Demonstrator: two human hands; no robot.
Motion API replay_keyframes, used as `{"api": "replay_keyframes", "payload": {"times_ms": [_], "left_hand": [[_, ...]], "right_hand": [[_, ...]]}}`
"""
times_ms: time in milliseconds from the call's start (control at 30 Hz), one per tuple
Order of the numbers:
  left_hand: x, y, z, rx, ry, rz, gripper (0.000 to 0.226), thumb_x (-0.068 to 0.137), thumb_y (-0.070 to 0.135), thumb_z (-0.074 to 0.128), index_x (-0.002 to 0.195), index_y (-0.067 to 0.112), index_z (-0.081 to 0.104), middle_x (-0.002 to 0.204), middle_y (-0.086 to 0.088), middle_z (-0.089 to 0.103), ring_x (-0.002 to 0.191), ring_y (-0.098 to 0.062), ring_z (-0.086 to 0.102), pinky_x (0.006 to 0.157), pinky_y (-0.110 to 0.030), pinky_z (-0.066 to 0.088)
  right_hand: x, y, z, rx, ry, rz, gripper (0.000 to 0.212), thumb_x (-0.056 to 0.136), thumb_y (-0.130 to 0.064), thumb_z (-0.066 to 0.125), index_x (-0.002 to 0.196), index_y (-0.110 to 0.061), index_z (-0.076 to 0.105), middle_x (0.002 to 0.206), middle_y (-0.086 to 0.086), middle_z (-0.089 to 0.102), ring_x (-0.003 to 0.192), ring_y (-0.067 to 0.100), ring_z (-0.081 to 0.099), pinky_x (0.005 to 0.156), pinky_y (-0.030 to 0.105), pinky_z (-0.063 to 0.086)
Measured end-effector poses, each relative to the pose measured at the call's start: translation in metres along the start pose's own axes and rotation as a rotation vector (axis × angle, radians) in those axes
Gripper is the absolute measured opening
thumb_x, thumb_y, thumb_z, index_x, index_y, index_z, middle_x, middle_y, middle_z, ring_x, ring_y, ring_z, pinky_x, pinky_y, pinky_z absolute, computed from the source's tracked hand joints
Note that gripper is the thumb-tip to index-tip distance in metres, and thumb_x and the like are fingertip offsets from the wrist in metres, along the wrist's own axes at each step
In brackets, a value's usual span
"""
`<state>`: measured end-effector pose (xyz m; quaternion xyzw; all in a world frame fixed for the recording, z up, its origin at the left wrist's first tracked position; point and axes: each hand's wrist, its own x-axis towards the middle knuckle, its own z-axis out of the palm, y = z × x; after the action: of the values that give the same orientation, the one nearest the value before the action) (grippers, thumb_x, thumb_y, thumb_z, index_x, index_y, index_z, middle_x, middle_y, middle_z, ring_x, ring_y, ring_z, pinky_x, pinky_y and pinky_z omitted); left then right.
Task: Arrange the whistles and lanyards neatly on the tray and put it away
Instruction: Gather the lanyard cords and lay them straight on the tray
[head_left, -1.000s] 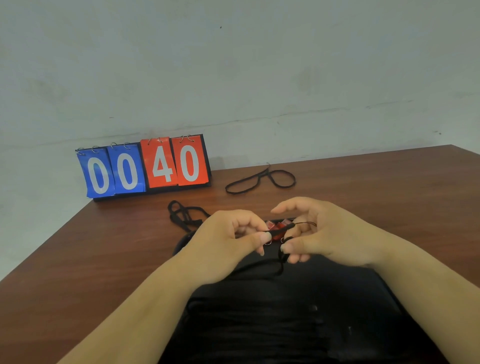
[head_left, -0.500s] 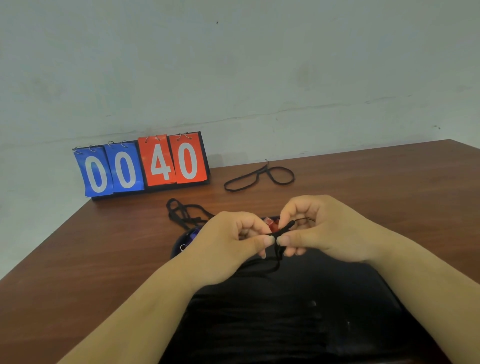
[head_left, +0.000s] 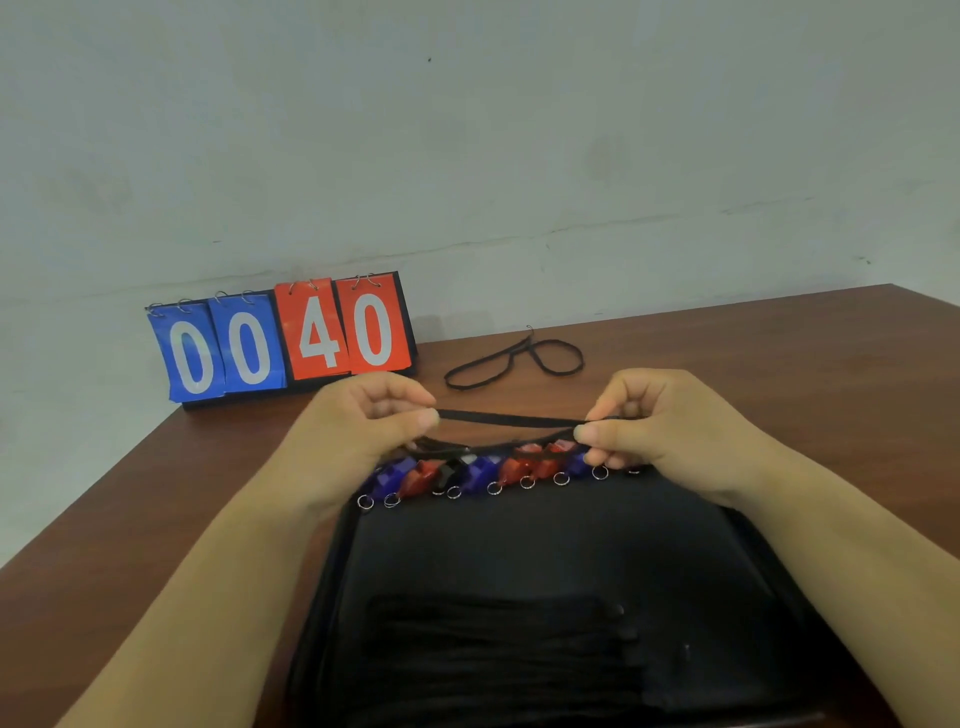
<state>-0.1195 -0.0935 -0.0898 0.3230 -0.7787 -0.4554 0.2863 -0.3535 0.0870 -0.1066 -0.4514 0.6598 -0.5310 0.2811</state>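
Observation:
A black lanyard (head_left: 511, 420) is stretched level between my two hands above the far edge of the black tray (head_left: 545, 551). My left hand (head_left: 363, 421) pinches its left end between thumb and forefinger, and my right hand (head_left: 649, 421) pinches its right end. Below the lanyard, several blue and red whistles (head_left: 483, 470) with small metal rings lie in a row along the tray's far edge. Black lanyards (head_left: 498, 644) lie folded in the near part of the tray. A second loose black lanyard (head_left: 514, 358) lies on the wooden table beyond my hands.
A flip scoreboard (head_left: 283, 340) reading 00 and 40 stands at the table's far left against the pale wall. The brown wooden table (head_left: 779, 364) extends right and left of the tray. Its left edge runs diagonally toward me.
My hands have moved apart, pulling the lanyard out straight between them. The row of whistles, hidden behind my hands before, now shows.

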Motion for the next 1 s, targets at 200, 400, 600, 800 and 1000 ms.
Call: {"api": "replay_keyframes", "payload": {"times_ms": [200,400,600,800,1000], "left_hand": [[0.001,-0.002,-0.016,0.151,0.026,0.008,0.01,0.09,0.014,0.077,0.094,0.023,0.078,0.085,0.003,0.08,0.081,-0.015,0.077,0.08,-0.03,0.061],[-0.001,-0.004,-0.027,0.419,-0.202,0.006,0.009,0.086,0.018,0.081,0.086,0.026,0.083,0.082,0.008,0.079,0.08,-0.005,0.073,0.077,-0.021,0.05],[0.0,-0.012,-0.03,0.617,-0.504,-0.104,0.008,0.084,0.024,0.084,0.083,0.032,0.083,0.087,0.015,0.078,0.086,0.0,0.071,0.086,-0.023,0.051],[-0.002,-0.018,-0.027,0.74,-0.653,-0.155,0.007,0.086,0.025,0.082,0.085,0.032,0.082,0.085,0.02,0.077,0.084,0.004,0.07,0.087,-0.022,0.052],[-0.002,-0.02,-0.025,0.778,-0.731,-0.151,0.006,0.082,0.027,0.085,0.087,0.03,0.082,0.086,0.016,0.078,0.084,0.002,0.07,0.087,-0.024,0.054]], "right_hand": [[0.003,0.002,-0.003,-0.011,0.026,0.056,0.014,0.084,-0.007,0.081,0.088,-0.001,0.07,0.074,0.016,0.077,0.065,0.019,0.07,0.06,0.023,0.058],[0.002,0.003,-0.003,-0.312,-0.109,0.073,0.012,0.083,-0.02,0.085,0.083,-0.012,0.075,0.07,0.004,0.078,0.063,0.008,0.071,0.061,0.019,0.054],[0.0,0.007,0.006,-0.529,-0.389,0.05,0.008,0.086,-0.027,0.082,0.083,-0.023,0.077,0.07,-0.003,0.077,0.066,0.004,0.071,0.067,0.019,0.052],[-0.003,0.011,0.016,-0.656,-0.52,0.002,0.006,0.09,-0.034,0.076,0.094,-0.029,0.079,0.095,-0.018,0.074,0.09,-0.003,0.068,0.089,0.02,0.055],[-0.006,0.006,0.015,-0.676,-0.617,0.019,0.009,0.093,-0.033,0.073,0.096,-0.029,0.081,0.098,-0.015,0.076,0.089,-0.004,0.068,0.078,0.011,0.049]]}}
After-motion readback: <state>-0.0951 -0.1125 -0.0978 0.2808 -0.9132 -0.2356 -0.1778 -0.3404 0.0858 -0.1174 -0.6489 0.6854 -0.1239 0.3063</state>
